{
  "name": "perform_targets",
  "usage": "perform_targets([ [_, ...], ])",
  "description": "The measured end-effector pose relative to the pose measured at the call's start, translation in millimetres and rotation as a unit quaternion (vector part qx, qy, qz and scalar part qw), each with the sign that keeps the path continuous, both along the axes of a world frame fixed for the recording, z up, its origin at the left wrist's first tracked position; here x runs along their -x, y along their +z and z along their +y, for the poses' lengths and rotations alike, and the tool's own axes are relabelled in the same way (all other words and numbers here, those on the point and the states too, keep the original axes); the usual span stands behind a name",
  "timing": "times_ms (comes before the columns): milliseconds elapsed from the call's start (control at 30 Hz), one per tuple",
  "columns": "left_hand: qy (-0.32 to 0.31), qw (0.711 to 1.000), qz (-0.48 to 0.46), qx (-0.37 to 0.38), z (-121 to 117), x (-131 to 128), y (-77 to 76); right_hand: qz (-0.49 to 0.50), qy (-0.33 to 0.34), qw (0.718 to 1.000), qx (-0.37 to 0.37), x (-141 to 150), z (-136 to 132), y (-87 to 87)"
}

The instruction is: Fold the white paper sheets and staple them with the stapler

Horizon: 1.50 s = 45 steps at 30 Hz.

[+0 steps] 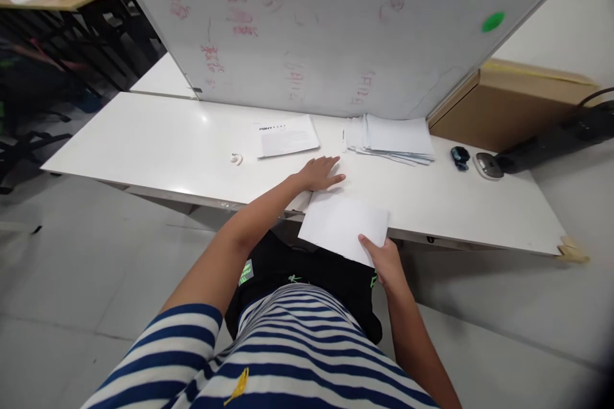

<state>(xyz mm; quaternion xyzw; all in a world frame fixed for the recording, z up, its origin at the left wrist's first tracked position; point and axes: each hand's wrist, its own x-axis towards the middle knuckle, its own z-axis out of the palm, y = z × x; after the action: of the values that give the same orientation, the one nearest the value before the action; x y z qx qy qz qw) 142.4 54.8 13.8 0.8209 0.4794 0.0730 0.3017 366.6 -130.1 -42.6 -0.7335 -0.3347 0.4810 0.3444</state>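
Note:
A blank white sheet of paper [345, 220] overhangs the front edge of the white table. My right hand [384, 259] grips its lower right corner, thumb on top and fingers underneath. Just beyond the sheet's far edge, my left hand [320, 174] is held over the table with fingers stretched out and nothing in it; whether it touches the sheet or tabletop I cannot tell. Past my left hand lies a printed white booklet or envelope [288, 136]. To its right sits an uneven stack of papers [396, 137].
A whiteboard [288, 32] with red writing stands behind the table [158, 140]. A small white ring-shaped piece [236, 158] lies left of the booklet. At right are a dark watch-like object [460, 156], a grey rounded device [488, 166] and a cardboard box [518, 105].

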Motion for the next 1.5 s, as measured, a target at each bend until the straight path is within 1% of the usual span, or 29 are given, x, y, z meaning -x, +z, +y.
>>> perform_targets([
  [67, 0.031, 0.995, -0.094, 0.032, -6, 14, 15.3, 0.003, 0.003, 1.000, -0.002, 2, -2, 3.2],
  [100, 0.056, 0.988, -0.140, 0.032, -11, 23, 22.7, 0.007, 0.005, 1.000, -0.002, 2, -3, 4.5],
  [133, 0.079, 0.981, -0.176, 0.017, -17, 33, 28.9, 0.012, 0.006, 1.000, -0.001, 1, -4, 5.3],
  [167, 0.095, 0.976, -0.194, -0.006, -23, 43, 33.1, 0.018, 0.007, 1.000, 0.000, 1, -5, 5.7],
  [233, 0.115, 0.977, -0.174, -0.053, -37, 65, 33.4, 0.039, 0.004, 0.999, 0.002, -2, -8, 5.1],
  [300, 0.109, 0.983, -0.108, -0.096, -49, 83, 22.1, 0.070, -0.003, 0.998, 0.001, -4, -10, 3.1],
  [367, 0.095, 0.985, -0.037, -0.138, -58, 97, 2.5, 0.096, -0.010, 0.995, 0.001, -6, -11, 0.4],
  [400, 0.097, 0.982, -0.020, -0.159, -60, 102, -8.3, 0.102, -0.014, 0.995, 0.002, -6, -11, -0.9],
  [467, 0.108, 0.975, -0.015, -0.194, -62, 109, -27.7, 0.107, -0.020, 0.994, 0.005, -6, -11, -3.2],
  [500, 0.112, 0.972, -0.020, -0.205, -62, 111, -35.0, 0.106, -0.022, 0.994, 0.006, -6, -11, -4.3],
  [533, 0.115, 0.970, -0.024, -0.212, -61, 112, -40.3, 0.102, -0.024, 0.994, 0.006, -6, -12, -5.2],
  [600, 0.118, 0.969, -0.029, -0.213, -59, 112, -45.4, 0.094, -0.026, 0.995, 0.010, -5, -13, -6.6],
  [767, 0.129, 0.971, -0.027, -0.202, -60, 111, -42.4, 0.100, -0.031, 0.994, 0.010, -4, -18, -7.9],
  [933, 0.132, 0.970, -0.005, -0.205, -63, 108, -40.5, 0.113, -0.035, 0.993, 0.001, -6, -19, -9.4],
  [1067, 0.132, 0.970, 0.035, -0.202, -52, 97, -37.7, 0.114, -0.044, 0.992, -0.001, -8, -19, -6.5],
  [1200, 0.108, 0.974, 0.067, -0.185, -26, 72, -31.4, 0.116, -0.063, 0.991, 0.001, -11, -20, 0.6],
  [1333, 0.085, 0.980, 0.060, -0.169, -1, 37, -29.3, 0.113, -0.086, 0.990, -0.008, -25, -17, 6.2],
  [1433, 0.087, 0.978, 0.038, -0.187, 9, 15, -32.6, 0.100, -0.111, 0.989, -0.025, -50, -2, 15.3],
  [1500, 0.088, 0.976, 0.023, -0.197, 12, 7, -35.4, 0.081, -0.122, 0.988, -0.058, -72, 20, 27.8],
])
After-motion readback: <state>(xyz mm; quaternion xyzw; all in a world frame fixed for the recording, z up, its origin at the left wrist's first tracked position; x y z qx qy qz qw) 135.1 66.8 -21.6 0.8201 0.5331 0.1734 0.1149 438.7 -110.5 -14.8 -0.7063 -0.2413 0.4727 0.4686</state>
